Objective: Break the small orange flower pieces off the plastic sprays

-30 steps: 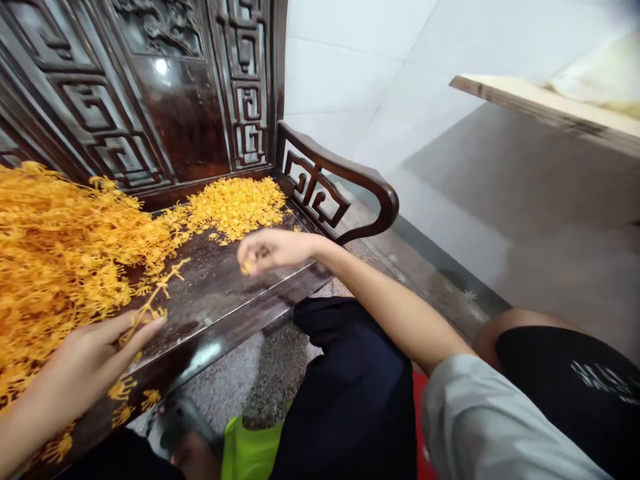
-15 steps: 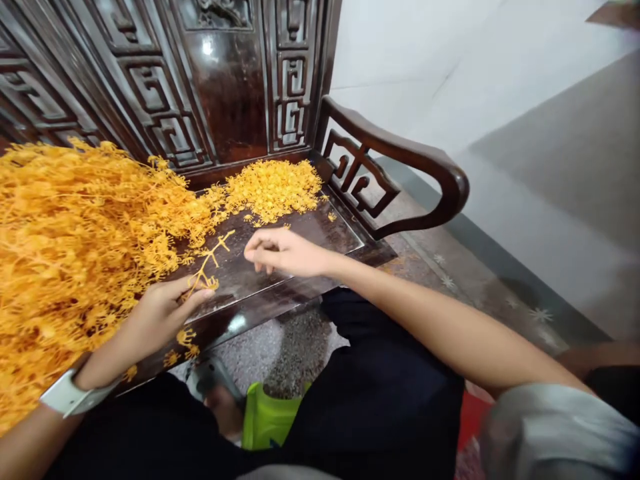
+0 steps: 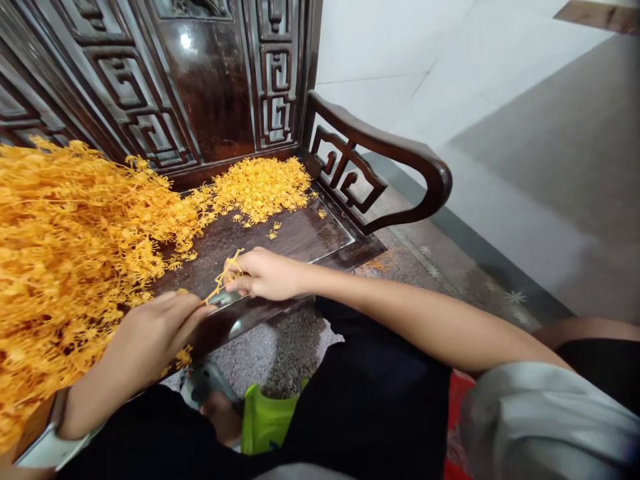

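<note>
Between thumb and fingers, my left hand [image 3: 155, 333] pinches the lower end of a thin orange plastic stem [image 3: 218, 285] with short side branches. My right hand [image 3: 263, 273] is closed around the upper part of the same stem; whether a small piece sits between its fingertips is hidden. A large heap of orange branched pieces [image 3: 75, 247] lies to the left, beside and behind my left hand. Farther back on the dark wooden seat [image 3: 305, 233] is a smaller pile of loose orange pieces [image 3: 265, 187]. A few single pieces lie just in front of that pile.
The bench has a carved backrest [image 3: 215, 93] behind the piles and a curved armrest [image 3: 400, 150] at the right. Below the seat edge, a green plastic object [image 3: 267, 420] stands between my legs. Another person's bare leg [image 3: 590, 329] shows at the far right.
My right hand has moved down and left onto the stem, and its fingers have closed. Two small pieces now show on the seat in front of the small pile. The view has shifted slightly right.
</note>
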The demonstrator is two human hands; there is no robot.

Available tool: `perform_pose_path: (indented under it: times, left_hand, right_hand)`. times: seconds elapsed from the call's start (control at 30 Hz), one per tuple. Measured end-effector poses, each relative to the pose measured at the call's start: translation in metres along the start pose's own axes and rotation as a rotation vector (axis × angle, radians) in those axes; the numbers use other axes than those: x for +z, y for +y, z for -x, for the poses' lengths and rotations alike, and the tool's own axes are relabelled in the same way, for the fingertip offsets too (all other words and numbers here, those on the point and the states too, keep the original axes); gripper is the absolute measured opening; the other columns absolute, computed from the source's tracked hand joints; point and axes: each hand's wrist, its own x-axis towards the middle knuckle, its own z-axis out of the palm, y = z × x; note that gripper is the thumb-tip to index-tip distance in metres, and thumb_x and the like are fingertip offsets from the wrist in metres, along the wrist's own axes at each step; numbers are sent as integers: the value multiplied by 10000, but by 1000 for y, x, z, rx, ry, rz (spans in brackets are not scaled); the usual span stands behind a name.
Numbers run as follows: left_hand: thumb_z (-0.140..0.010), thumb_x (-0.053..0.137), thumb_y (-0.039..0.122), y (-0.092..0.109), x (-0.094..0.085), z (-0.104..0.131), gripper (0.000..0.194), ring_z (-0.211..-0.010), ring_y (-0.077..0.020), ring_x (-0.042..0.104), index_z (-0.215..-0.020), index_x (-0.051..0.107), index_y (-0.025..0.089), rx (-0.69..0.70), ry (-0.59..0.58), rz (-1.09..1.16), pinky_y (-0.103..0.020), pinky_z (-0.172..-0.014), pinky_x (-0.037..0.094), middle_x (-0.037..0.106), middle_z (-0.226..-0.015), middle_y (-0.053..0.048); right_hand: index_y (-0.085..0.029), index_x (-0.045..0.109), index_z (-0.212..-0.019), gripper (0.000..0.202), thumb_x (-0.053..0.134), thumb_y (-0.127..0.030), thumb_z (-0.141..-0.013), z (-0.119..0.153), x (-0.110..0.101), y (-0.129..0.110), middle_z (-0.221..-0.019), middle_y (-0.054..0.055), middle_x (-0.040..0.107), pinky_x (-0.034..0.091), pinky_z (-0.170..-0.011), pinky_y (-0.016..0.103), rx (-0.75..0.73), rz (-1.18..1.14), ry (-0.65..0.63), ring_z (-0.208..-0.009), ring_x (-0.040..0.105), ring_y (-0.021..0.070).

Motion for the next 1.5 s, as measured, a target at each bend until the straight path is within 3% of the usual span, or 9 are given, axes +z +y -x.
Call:
perform_pose_path:
  times: [0.2,0.47,0.7,0.9,0.97,1.03,1.2,1.33,1.5]
  left_hand:
    - [-1146,433,403,4,11,4,480,-619,-225,637,-755,648,225,87,-35,-231,-348,-636,372,635,-652,-26]
    - [-1138,457,357,6,19,-11,458,-621,-269,654,-743,637,212,69,8,-517,-362,-600,314,644,-637,-69]
    - [-1092,540,295,32,12,16,442,-544,-210,602,-662,623,229,225,128,-493,-357,-593,358,607,-578,-28]
    - [-1128,447,327,10,21,29,483,-546,-211,669,-708,660,217,271,105,-444,-351,-565,420,616,-591,-23]
    - [-1127,438,356,2,22,26,493,-553,-218,684,-704,652,221,213,68,-428,-347,-551,420,610,-585,-22]
    - [-1119,447,386,1,21,22,497,-557,-216,681,-684,629,229,147,38,-391,-340,-552,422,605,-585,-21]
    - [-1090,479,411,16,17,11,468,-552,-196,650,-677,607,230,74,56,-196,-324,-587,436,583,-587,-7]
    - [-1068,543,464,20,17,0,437,-566,-168,595,-709,585,218,-191,-4,168,-289,-580,423,573,-613,13]
    - [-1006,634,483,27,14,-21,356,-614,-151,554,-797,667,197,-676,112,862,-257,-576,473,573,-673,10]
  right_hand:
    - [-177,740,-913,183,582,-154,-1001,-2,-28,10,-949,55,760,348,-773,310,25,411,-133,-825,591,176]
    - [-210,808,-1001,212,596,-218,-1005,-36,-25,19,-1027,87,784,306,-695,318,140,569,-29,-866,616,205]
    - [-49,760,-1223,329,507,-112,-1022,-7,-92,51,-1258,271,761,464,-894,346,555,600,270,-1176,705,321]
    - [-84,817,-971,110,736,-106,-899,17,-87,61,-815,88,819,541,-729,273,632,267,-305,-717,760,194]
    - [-81,794,-936,90,743,-72,-863,12,-81,55,-757,69,797,542,-694,269,622,210,-390,-653,729,175]
    - [-102,755,-1064,163,672,-97,-924,7,-88,46,-851,64,808,549,-730,246,522,118,-224,-710,720,142]
    - [-133,610,-1346,509,574,-538,-1040,14,-130,14,-1102,149,817,615,-803,311,156,-699,608,-873,731,197]
    - [-136,681,-1159,349,599,-453,-1039,28,-123,7,-976,110,813,569,-698,271,219,-841,624,-712,657,147]
    - [-141,673,-925,54,646,-172,-959,20,-71,10,-784,47,743,444,-567,222,346,-538,521,-603,581,97]
